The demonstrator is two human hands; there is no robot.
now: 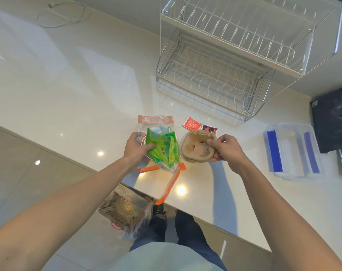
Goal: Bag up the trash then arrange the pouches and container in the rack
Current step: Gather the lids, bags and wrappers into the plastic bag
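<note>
A clear plastic bag with orange strips (156,122) lies on the white counter, with green wrappers (164,147) inside it. My left hand (136,146) grips the bag's left side over the wrappers. My right hand (225,148) pinches the right edge of a brown pulp cup holder (195,150) that rests beside the bag. Just behind the holder lie two small pouches, a red one (192,124) and a red-and-black one (210,128). A clear container with blue clips (291,151) stands to the right. The two-tier wire rack (221,75) stands at the back.
A black plastic bag (334,118) lies at the far right edge. A clear bag holding brown paper trash (125,212) sits on the floor by my feet, below the counter's front edge. A white cable (62,14) lies at the back left.
</note>
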